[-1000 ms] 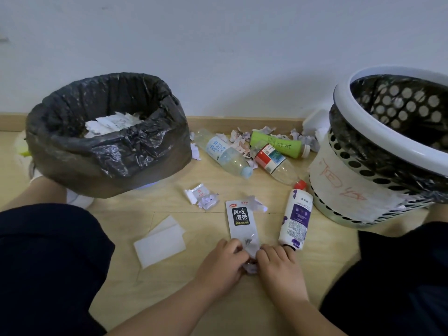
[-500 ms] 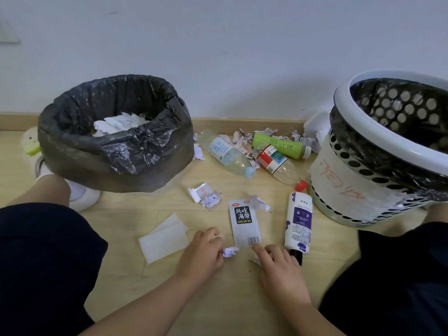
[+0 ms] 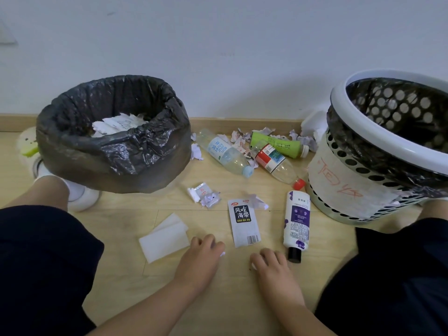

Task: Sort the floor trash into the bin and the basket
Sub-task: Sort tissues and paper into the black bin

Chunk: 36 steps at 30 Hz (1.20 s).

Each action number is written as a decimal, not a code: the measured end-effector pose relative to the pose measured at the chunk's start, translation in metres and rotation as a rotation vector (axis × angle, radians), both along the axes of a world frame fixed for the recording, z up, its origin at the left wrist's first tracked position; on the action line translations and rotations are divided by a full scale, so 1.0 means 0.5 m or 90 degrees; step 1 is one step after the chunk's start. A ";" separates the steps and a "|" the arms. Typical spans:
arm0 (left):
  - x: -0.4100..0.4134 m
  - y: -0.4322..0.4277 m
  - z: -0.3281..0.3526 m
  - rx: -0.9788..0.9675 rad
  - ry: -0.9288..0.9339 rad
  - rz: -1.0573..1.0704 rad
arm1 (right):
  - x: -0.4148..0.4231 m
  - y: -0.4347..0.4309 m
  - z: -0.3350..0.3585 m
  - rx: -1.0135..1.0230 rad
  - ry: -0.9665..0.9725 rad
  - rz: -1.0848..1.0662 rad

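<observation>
My left hand (image 3: 202, 257) lies on the floor with curled fingers that pinch a small white paper scrap (image 3: 222, 254). My right hand (image 3: 270, 264) sits just right of it, fingers curled over another small scrap (image 3: 253, 266) that barely shows. Between and beyond them lies a white snack packet (image 3: 243, 223) with a black label. A white and purple bottle (image 3: 296, 221) with a black cap lies right of the packet. The black-bagged bin (image 3: 114, 151) stands at the left with paper inside. The white perforated basket (image 3: 378, 170) stands at the right.
A white folded tissue (image 3: 164, 238) lies left of my left hand. Crumpled scraps (image 3: 204, 195) lie beyond the packet. Three plastic bottles (image 3: 271, 158) and more torn paper (image 3: 242, 137) lie by the wall between bin and basket. My knees frame both sides.
My hands have drawn apart from the packet's near end, the left moving left and the right moving right, each now holding a small scrap.
</observation>
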State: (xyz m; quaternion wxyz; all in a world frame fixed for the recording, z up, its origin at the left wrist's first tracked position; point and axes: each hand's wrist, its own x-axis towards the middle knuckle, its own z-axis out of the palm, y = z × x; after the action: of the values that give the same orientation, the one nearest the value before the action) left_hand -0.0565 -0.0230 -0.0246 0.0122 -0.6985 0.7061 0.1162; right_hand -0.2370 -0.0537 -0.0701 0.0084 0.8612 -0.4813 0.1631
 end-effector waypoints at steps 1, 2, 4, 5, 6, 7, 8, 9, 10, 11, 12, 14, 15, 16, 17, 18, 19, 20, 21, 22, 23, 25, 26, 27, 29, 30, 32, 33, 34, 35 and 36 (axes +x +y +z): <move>0.004 -0.002 -0.002 -0.014 -0.006 -0.015 | 0.002 0.003 0.000 0.011 -0.011 -0.009; 0.002 -0.004 0.006 0.009 0.018 -0.009 | 0.005 0.006 0.003 0.025 -0.003 -0.016; -0.002 -0.008 0.005 0.044 0.016 0.036 | 0.010 0.011 0.020 0.091 0.060 -0.008; -0.001 -0.009 -0.001 0.073 0.017 0.045 | 0.012 0.011 0.024 0.144 0.094 -0.003; 0.000 -0.011 -0.001 0.074 0.035 0.061 | 0.013 0.008 0.023 0.183 0.109 -0.019; 0.000 -0.013 0.002 0.068 0.059 0.084 | 0.012 0.003 0.018 0.201 0.107 -0.052; 0.002 -0.016 0.001 0.065 0.108 0.117 | 0.014 -0.001 0.021 0.224 0.100 -0.075; 0.004 -0.019 0.003 0.051 0.170 0.156 | 0.018 -0.003 0.034 0.237 0.106 -0.086; 0.008 -0.023 0.004 0.044 0.235 0.194 | 0.021 -0.006 0.052 0.228 0.107 -0.094; 0.012 -0.027 0.006 0.036 0.288 0.232 | 0.027 -0.013 0.069 0.249 0.078 -0.115; 0.016 -0.030 0.007 0.031 0.327 0.272 | 0.034 -0.024 0.079 0.279 0.043 -0.144; 0.024 -0.036 0.011 -0.002 0.369 0.335 | 0.044 -0.043 0.097 0.348 0.007 -0.140; 0.027 -0.042 0.015 -0.025 0.381 0.363 | 0.049 -0.056 0.103 0.343 -0.021 -0.136; 0.028 -0.051 0.018 -0.046 0.387 0.383 | 0.053 -0.069 0.114 0.326 -0.057 -0.144; 0.030 -0.063 0.027 -0.058 0.387 0.398 | 0.057 -0.084 0.121 0.322 -0.081 -0.154; 0.032 -0.075 0.035 -0.067 0.384 0.407 | 0.063 -0.098 0.132 0.321 -0.099 -0.166; 0.034 -0.087 0.045 -0.068 0.378 0.412 | 0.067 -0.111 0.139 0.315 -0.103 -0.174; 0.036 -0.101 0.052 -0.072 0.371 0.410 | 0.072 -0.126 0.143 0.302 -0.100 -0.182; 0.040 -0.114 0.059 -0.076 0.370 0.409 | 0.077 -0.138 0.147 0.293 -0.101 -0.191; 0.045 -0.124 0.062 -0.093 0.364 0.406 | 0.084 -0.148 0.152 0.292 -0.123 -0.201; 0.051 -0.134 0.063 -0.105 0.357 0.401 | 0.092 -0.160 0.154 0.299 -0.163 -0.217; 0.065 -0.148 0.062 -0.126 0.324 0.392 | 0.110 -0.181 0.154 0.315 -0.243 -0.252; 0.071 -0.154 0.062 -0.107 0.283 0.376 | 0.116 -0.191 0.153 0.318 -0.264 -0.264; 0.076 -0.159 0.060 -0.081 0.232 0.353 | 0.120 -0.199 0.150 0.324 -0.269 -0.266; 0.083 -0.174 0.051 -0.030 0.143 0.300 | 0.121 -0.218 0.136 0.382 -0.253 -0.265; 0.084 -0.180 0.045 -0.019 0.118 0.284 | 0.119 -0.226 0.129 0.430 -0.245 -0.265; 0.085 -0.191 0.031 0.011 0.095 0.266 | 0.115 -0.241 0.115 0.515 -0.214 -0.266; 0.086 -0.193 0.023 0.033 0.091 0.258 | 0.114 -0.247 0.109 0.534 -0.179 -0.263; 0.086 -0.197 0.014 0.049 0.086 0.248 | 0.114 -0.253 0.104 0.539 -0.136 -0.258; 0.087 -0.200 0.009 0.060 0.078 0.242 | 0.115 -0.256 0.101 0.531 -0.096 -0.250; 0.089 -0.202 0.002 0.061 0.061 0.233 | 0.118 -0.259 0.097 0.519 -0.064 -0.246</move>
State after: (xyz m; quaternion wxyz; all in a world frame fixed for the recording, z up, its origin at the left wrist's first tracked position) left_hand -0.0122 -0.1239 -0.0235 -0.0097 -0.8074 0.5609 0.1829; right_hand -0.1779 -0.1831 -0.0215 -0.3246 0.6796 -0.6579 -0.0025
